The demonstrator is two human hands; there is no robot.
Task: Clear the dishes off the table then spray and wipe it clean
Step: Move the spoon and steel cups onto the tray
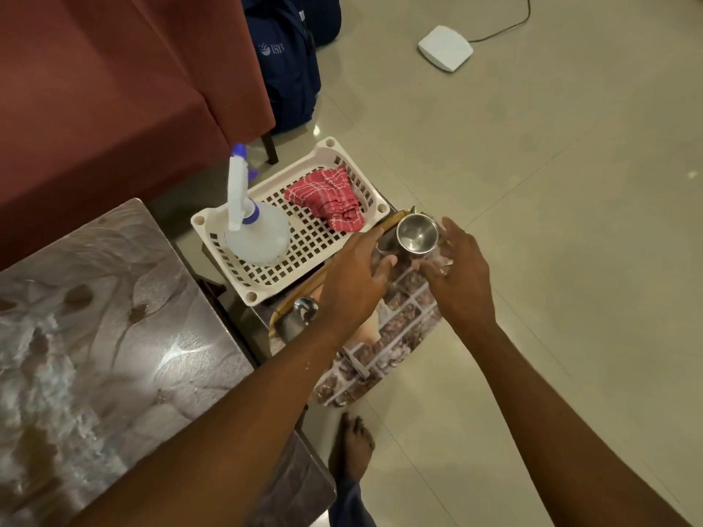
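Clearing step nearly done: worktop [114,317] bare of dishes in view. My left hand [353,283] and right hand [456,275] hang over tray [380,336], either side of steel cup [416,233], fingers loosely spread; contact with cup I cannot tell. Cup upright at tray's far end, mouth up, long axis vertical. Spoon [306,310] on tray's left edge. Next, I judge: let go, reach for spray bottle [255,230] and red cloth [327,199] in basket [213,222] left of tray. Bottle upright, nozzle pointing away from tray.
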